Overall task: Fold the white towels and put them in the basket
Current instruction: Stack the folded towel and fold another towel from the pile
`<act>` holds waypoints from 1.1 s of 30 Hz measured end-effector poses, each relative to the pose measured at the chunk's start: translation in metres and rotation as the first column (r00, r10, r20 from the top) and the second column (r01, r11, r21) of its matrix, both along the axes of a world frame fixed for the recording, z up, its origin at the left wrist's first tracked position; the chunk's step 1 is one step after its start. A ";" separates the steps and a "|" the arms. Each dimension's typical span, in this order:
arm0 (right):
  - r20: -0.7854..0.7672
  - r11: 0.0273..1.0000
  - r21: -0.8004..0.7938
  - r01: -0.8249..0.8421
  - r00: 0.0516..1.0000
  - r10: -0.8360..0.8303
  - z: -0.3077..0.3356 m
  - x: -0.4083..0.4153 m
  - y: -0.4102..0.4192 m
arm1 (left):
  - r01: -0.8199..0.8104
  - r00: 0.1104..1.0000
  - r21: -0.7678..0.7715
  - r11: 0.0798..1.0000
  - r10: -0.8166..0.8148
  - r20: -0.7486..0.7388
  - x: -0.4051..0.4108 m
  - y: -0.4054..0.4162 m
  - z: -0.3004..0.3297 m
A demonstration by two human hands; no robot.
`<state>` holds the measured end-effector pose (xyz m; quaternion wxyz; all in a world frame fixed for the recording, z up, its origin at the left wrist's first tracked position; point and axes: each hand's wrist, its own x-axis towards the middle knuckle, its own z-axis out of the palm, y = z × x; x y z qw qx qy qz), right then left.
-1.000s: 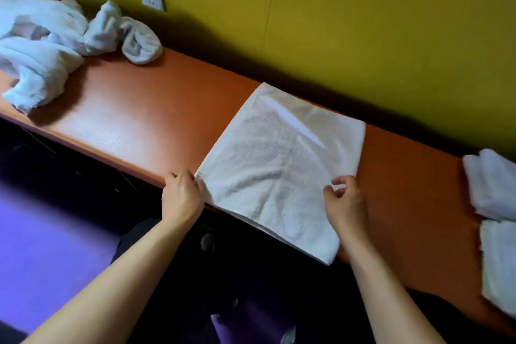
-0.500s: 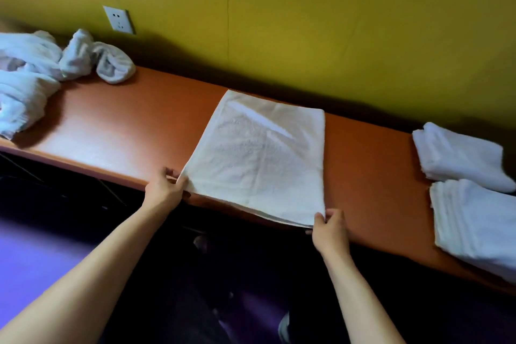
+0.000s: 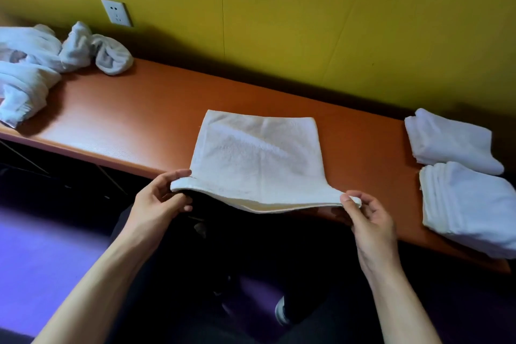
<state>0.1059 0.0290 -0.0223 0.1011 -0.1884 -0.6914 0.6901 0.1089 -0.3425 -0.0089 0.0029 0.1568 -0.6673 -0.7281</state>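
Note:
A white towel (image 3: 258, 153), folded into a double layer, lies on the orange bench (image 3: 134, 114) with its near edge lifted off the bench front. My left hand (image 3: 159, 201) pinches the towel's near left corner. My right hand (image 3: 368, 213) pinches the near right corner between thumb and fingers. Two stacks of folded white towels (image 3: 458, 176) sit at the bench's right end. A heap of crumpled white towels (image 3: 42, 64) lies at the far left. No basket is in view.
A yellow wall (image 3: 307, 22) runs right behind the bench, with a white socket (image 3: 116, 12) on it. Bare bench surface lies between the heap and the held towel. Below the bench front are my dark-clothed legs (image 3: 279, 274) and a purple floor (image 3: 42, 260).
Both hands have lifted the towel's near corners up and toward me, so its near edge now hangs raised over the bench front. The view has shifted left.

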 end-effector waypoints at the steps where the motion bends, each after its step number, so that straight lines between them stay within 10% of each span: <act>1: -0.014 0.996 -0.081 -0.049 0.999 0.048 0.002 0.002 0.003 | 0.013 1.000 -0.047 0.999 -0.014 -0.026 0.003 0.000 0.000; 12: -0.059 0.924 0.369 0.101 0.995 -0.085 -0.010 -0.065 0.014 | -0.173 0.984 -0.487 0.856 0.125 -0.131 -0.053 0.002 -0.004; 33: -0.006 0.837 0.546 0.026 1.000 -0.027 -0.054 -0.301 -0.013 | -0.143 0.990 -0.699 0.700 0.112 -0.090 -0.268 -0.008 -0.065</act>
